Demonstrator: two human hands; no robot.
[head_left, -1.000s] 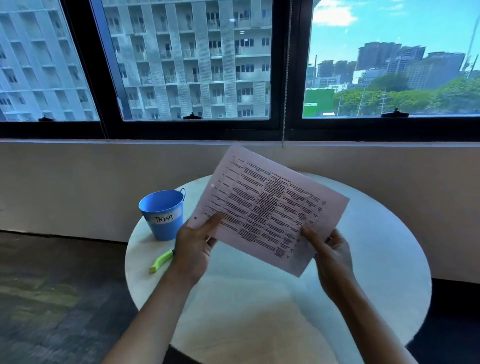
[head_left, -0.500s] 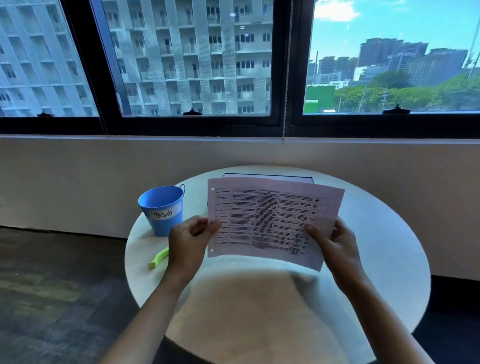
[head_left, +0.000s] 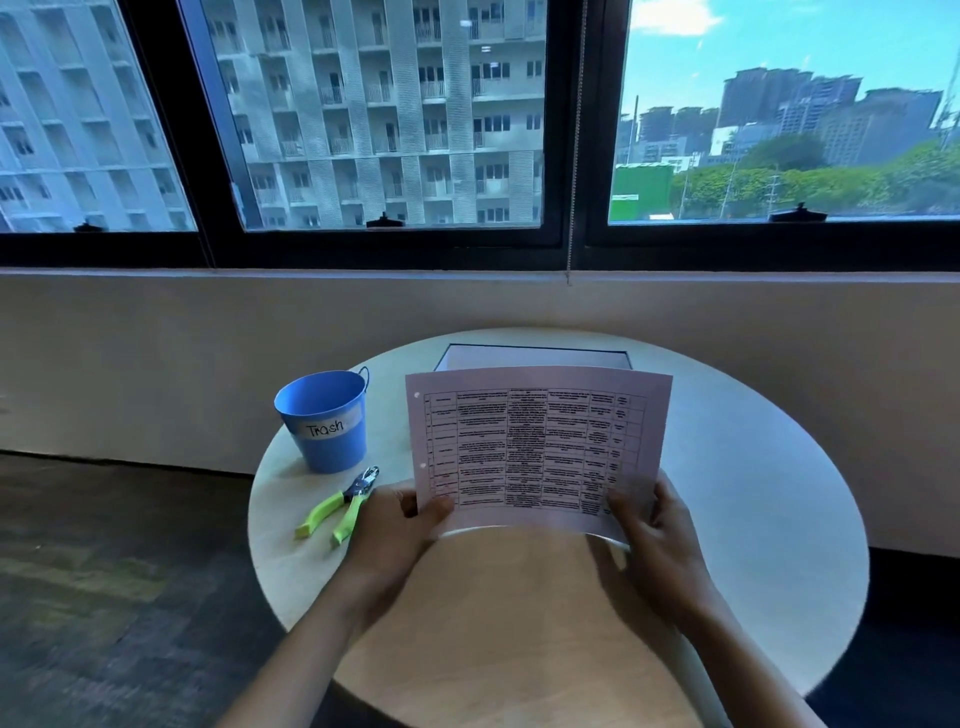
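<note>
I hold a printed sheet of paper upright over the round table, its table of text facing me and two punched holes along its left edge. My left hand pinches the sheet's lower left corner, thumb on the front. My right hand grips the lower right corner the same way. The sheet bows slightly along its bottom edge.
A blue bucket labelled "Trash" stands at the table's left. A hole punch with green handles lies in front of it, beside my left hand. A flat dark-edged folder or tray lies behind the sheet. A wall and windows are beyond.
The sheet has turned from tilted to level and come down and closer to me. Both hands shifted to its bottom corners. The hole punch is now in full view.
</note>
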